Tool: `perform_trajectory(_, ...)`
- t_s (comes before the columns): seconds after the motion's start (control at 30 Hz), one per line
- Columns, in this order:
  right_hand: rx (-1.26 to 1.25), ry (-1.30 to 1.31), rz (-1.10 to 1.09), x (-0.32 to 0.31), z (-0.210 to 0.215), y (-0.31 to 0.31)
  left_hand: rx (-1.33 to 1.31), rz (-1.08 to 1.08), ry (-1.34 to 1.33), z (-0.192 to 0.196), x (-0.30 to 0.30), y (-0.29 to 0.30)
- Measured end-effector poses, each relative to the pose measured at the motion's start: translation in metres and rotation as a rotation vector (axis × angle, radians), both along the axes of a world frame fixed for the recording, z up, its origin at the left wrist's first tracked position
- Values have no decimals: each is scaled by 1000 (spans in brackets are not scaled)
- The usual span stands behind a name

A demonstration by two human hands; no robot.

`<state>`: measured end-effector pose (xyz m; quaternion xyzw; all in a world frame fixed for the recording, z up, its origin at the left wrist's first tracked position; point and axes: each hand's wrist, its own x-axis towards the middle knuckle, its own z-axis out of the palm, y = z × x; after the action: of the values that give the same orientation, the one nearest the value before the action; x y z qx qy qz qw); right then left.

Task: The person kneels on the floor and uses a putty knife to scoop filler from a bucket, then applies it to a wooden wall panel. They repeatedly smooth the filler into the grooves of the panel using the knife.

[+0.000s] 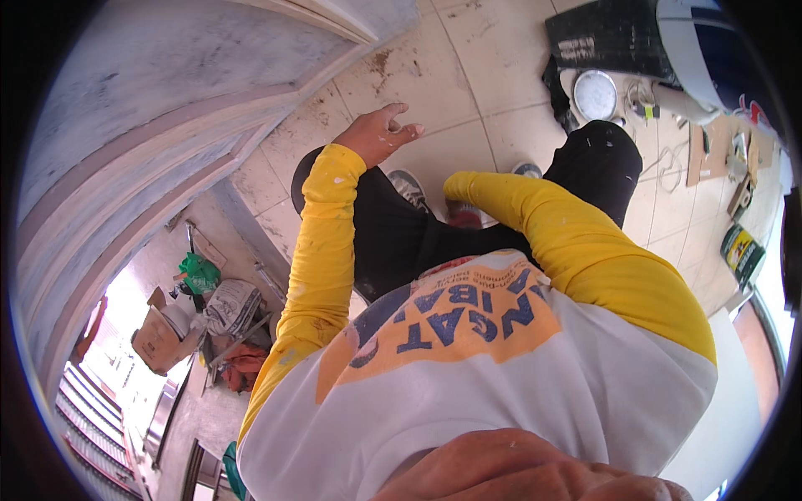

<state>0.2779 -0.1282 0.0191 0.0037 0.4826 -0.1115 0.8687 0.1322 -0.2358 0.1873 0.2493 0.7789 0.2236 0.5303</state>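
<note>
While you crouch on the tiled floor (468, 75), your left hand (380, 132) hangs spread and empty over bare tile beside the grey wall moulding (167, 159). Right hand: hidden behind your knee, grip unreadable. Round white lid (596, 94) lies well apart, untouched.

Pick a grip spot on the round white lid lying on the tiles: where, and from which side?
The white lid lies flat, so take its rim from above. Its lower-left edge looks freest; a black cloth crowds the left and a black case the top. The left hand is empty.
</note>
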Motion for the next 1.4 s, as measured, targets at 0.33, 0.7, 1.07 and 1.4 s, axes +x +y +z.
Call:
perform_trajectory(0.33,103,236,-182,-73,8,58,-50,-56,-8,-46,-71,32)
perform_trajectory(0.7,-127,1356,-443,-72,106,67,12,-86,-23,-7,-42,10)
perform_trajectory(1.07,10,1383,-243,-50,138,88,-99,17,-52,8,-33,18)
perform_trajectory(1.4,-146,1565,-417,-16,157,45,101,-9,-51,6,-25,6)
